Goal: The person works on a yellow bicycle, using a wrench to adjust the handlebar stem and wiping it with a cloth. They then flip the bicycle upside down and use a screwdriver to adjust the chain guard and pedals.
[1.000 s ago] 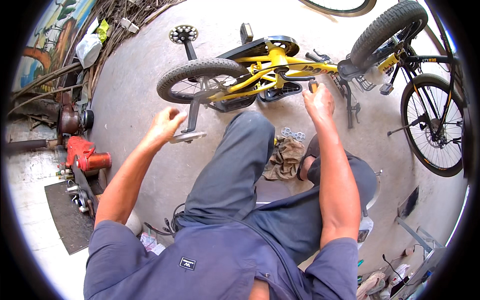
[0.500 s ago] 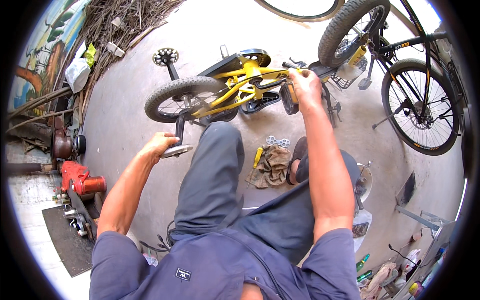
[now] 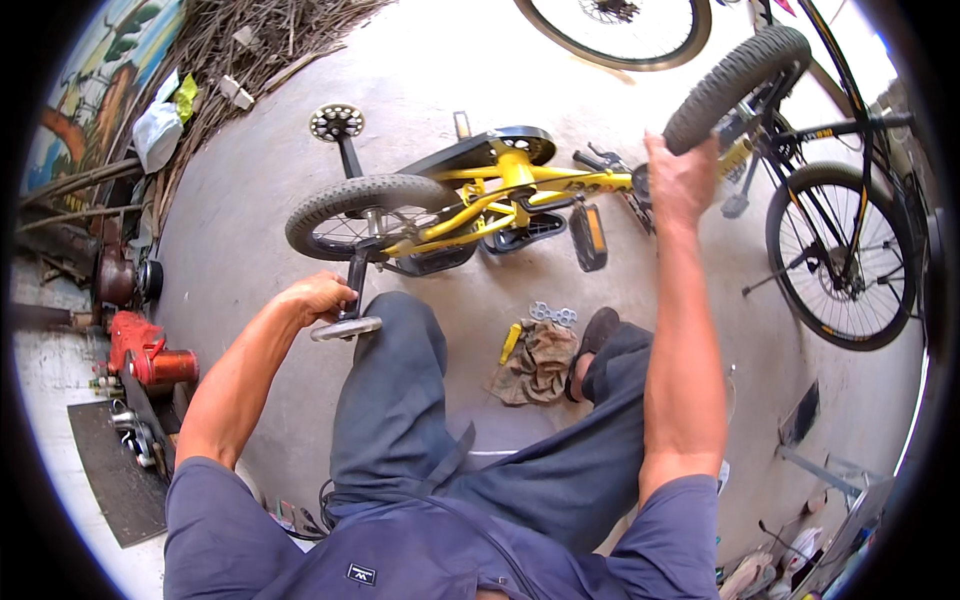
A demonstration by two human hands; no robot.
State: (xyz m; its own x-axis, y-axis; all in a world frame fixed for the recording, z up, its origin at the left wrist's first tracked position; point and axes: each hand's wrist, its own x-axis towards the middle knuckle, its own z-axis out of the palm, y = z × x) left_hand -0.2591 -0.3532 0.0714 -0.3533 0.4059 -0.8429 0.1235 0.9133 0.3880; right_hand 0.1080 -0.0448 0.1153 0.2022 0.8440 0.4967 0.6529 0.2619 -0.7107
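Currently the small yellow bicycle (image 3: pixel 480 205) lies upside down on the concrete floor (image 3: pixel 250 220), directly ahead of the seated person's knees. The left hand (image 3: pixel 318 298) is closed around a black handlebar stem just above the grey grip end (image 3: pixel 345 327), which rests beside the left knee. The right hand (image 3: pixel 680 180) is raised with fingers curled over the crank area of the bicycle, next to the knobby rear tyre (image 3: pixel 735 85); whether it clamps a part cannot be told. One black pedal (image 3: pixel 588 237) with an orange reflector hangs just left of that hand. The front tyre (image 3: pixel 365 205) sits just above the left hand. A brown rag (image 3: pixel 540 362), a yellow-handled tool (image 3: pixel 510 343) and a small metal wrench (image 3: pixel 553 314) lie on the floor between the legs. A black bicycle (image 3: pixel 840 250) stands upright at the right. A red machine (image 3: pixel 145 355) sits at the left.
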